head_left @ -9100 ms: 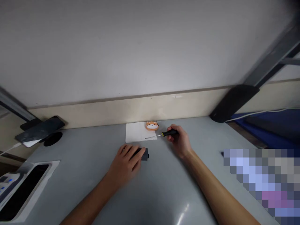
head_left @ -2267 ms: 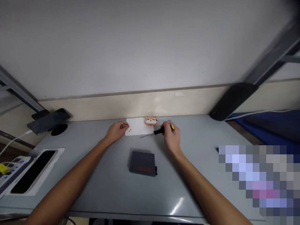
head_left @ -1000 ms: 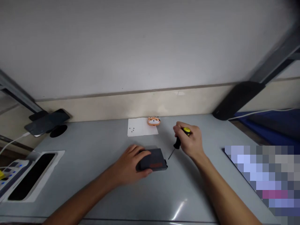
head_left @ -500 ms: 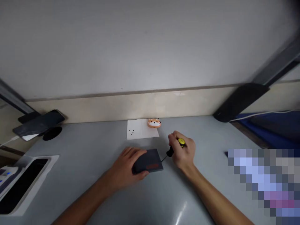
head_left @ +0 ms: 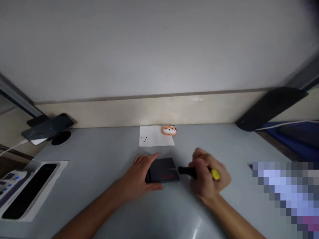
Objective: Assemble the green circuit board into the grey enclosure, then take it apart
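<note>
A small dark grey box (head_left: 163,169) with a red label on its front side lies flat on the grey table (head_left: 104,156). My left hand (head_left: 141,175) grips its left end, fingers on top and thumb at the front. My right hand (head_left: 208,176) is closed round a screwdriver (head_left: 196,172) with a black handle and a yellow cap. The tool lies nearly level and points left at the box's right side. Its tip is hidden against the box.
A white paper sheet (head_left: 156,140) with several tiny dark screws lies at the back, an orange animal-shaped trinket (head_left: 169,130) at its corner. A phone (head_left: 47,127) leans on a stand at the left. A white tray (head_left: 27,191) sits front left.
My right hand has dropped lower and swung the screwdriver from a slant to nearly level against the box's right side. My left hand stays on the box.
</note>
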Available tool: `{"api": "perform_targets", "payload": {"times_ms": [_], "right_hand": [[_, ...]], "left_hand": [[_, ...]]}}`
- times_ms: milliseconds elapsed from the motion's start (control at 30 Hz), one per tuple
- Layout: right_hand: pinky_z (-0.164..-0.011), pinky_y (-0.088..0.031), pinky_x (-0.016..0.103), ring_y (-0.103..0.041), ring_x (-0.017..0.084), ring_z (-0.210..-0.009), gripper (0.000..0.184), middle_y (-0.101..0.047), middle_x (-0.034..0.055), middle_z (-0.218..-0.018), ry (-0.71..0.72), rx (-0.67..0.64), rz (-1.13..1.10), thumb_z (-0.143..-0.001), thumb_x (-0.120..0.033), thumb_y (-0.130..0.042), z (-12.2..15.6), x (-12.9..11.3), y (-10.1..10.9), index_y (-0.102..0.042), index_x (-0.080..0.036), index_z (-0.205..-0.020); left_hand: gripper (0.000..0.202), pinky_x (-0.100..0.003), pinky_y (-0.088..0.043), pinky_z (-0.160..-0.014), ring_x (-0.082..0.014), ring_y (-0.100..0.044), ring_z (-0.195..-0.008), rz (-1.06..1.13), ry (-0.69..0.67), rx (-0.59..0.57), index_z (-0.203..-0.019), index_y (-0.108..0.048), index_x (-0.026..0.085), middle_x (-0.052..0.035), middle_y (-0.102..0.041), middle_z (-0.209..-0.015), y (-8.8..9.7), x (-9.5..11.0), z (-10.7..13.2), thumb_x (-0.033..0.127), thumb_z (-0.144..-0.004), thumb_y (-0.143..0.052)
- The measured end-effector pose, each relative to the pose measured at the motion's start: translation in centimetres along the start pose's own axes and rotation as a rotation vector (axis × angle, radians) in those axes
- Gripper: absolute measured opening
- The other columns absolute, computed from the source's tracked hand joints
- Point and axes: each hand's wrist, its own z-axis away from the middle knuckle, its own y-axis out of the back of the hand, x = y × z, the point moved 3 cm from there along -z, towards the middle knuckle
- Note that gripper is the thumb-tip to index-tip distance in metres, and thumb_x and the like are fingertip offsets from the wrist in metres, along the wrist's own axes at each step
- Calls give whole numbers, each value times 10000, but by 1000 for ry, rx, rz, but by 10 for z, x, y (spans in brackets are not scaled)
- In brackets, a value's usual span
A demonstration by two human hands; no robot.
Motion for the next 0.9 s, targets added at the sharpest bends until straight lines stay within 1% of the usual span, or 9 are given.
{"api": "perform_targets", "payload": {"times_ms": [67,133,167,233,300,400,633,800,900], "right_hand": [[-503,-307,314,-410,154,-520,257,-451,-2,-555,60,-196,-79,-926,-107,-458,10,-12,-14,-512,-223,-703],[-501,-295,313,-383,146,-507,241,-465,-2,-551,152,-362,-82,-897,-77,-450,15,-23,-25,-490,-224,-711],[-501,-291,312,-378,143,-502,238,-474,-2,-549,183,-418,-70,-881,-65,-451,16,-26,-28,-479,-224,-706],[-505,-292,311,-389,142,-502,244,-496,3,-550,188,-461,-43,-868,-48,-449,15,-28,-29,-473,-223,-700],[-508,-288,308,-402,142,-505,257,-501,2,-549,150,-443,-29,-877,-37,-442,13,-25,-27,-480,-221,-702],[-507,-273,298,-391,136,-506,273,-457,-16,-539,102,-401,-9,-893,-41,-456,10,-17,-24,-467,-222,-690],[-499,-261,299,-341,117,-477,326,-377,-37,-524,90,-409,143,-899,-92,-500,-3,-4,-14,-415,-220,-611],[-495,-294,292,-379,114,-471,360,-414,-32,-533,-129,-292,283,-954,-204,-498,-12,16,2,-441,-214,-599],[-492,-295,293,-364,117,-465,363,-402,-35,-515,-182,-264,348,-950,-237,-500,-18,22,9,-454,-215,-591]], "left_hand": [[1051,-558,-412,-1111,-351,-482,-1328,0,-23,5,-1584,-246,333,-120,-518,-1458,0,-1,-2,563,-752,-845],[1074,-550,-414,-1112,-342,-493,-1316,2,-30,-5,-1589,-229,324,-119,-523,-1447,0,-2,-3,568,-746,-847],[1086,-548,-414,-1113,-339,-495,-1313,3,-28,-13,-1591,-222,322,-117,-525,-1440,0,-2,-4,574,-740,-848],[1117,-553,-411,-1118,-340,-486,-1322,3,-22,-33,-1596,-213,335,-109,-521,-1435,2,-1,-4,587,-719,-857],[1153,-557,-414,-1117,-344,-474,-1334,0,-18,-49,-1599,-203,366,-97,-512,-1443,3,-1,-4,592,-688,-872],[1152,-553,-413,-1120,-337,-478,-1332,-6,-31,-60,-1600,-198,394,-81,-505,-1459,4,1,-3,592,-686,-872],[1122,-534,-418,-1127,-337,-497,-1331,-54,-85,-44,-1590,-244,393,-83,-525,-1461,7,2,-5,561,-685,-885],[996,-522,-413,-1147,-322,-475,-1366,-127,-79,-42,-1582,-280,419,-73,-493,-1497,14,-8,-4,562,-764,-830],[929,-503,-422,-1152,-314,-481,-1373,-149,-54,-24,-1562,-328,439,-61,-466,-1515,20,-16,-3,545,-784,-823]]}}
